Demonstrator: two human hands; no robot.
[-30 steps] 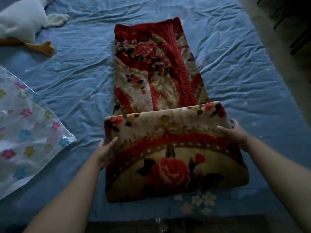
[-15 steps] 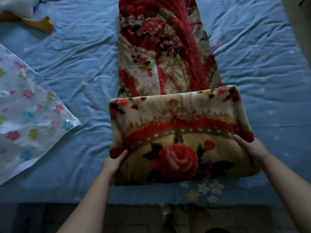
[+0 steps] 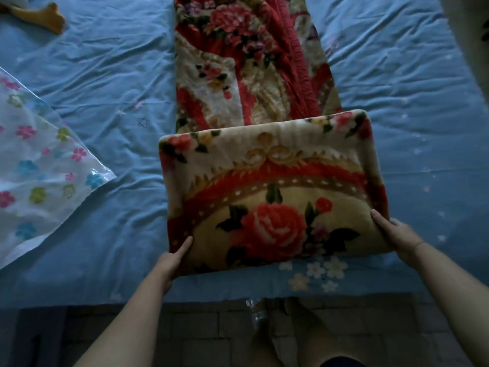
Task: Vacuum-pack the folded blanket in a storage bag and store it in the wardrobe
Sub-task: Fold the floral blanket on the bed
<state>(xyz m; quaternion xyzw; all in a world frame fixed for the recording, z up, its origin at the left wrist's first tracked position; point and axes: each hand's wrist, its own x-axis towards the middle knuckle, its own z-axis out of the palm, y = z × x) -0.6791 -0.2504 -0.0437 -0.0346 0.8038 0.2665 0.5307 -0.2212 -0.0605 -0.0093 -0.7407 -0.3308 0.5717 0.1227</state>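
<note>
each grip, left hand (image 3: 170, 262) and right hand (image 3: 395, 234), holds the blanket (image 3: 267, 181) (thumbs atop).

Dim bluish light, dark near floor (image 3: 105, 337), glare on plastic bag (image 3: 39, 165), wide-angle edge warp.

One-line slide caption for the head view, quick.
Left hand and right hand hold the folded-over end of the floral blanket on a blue sheet; storage bag lies left.

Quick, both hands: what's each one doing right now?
Left hand: grips the blanket at its near left edge.
Right hand: grips its near right edge.
</note>
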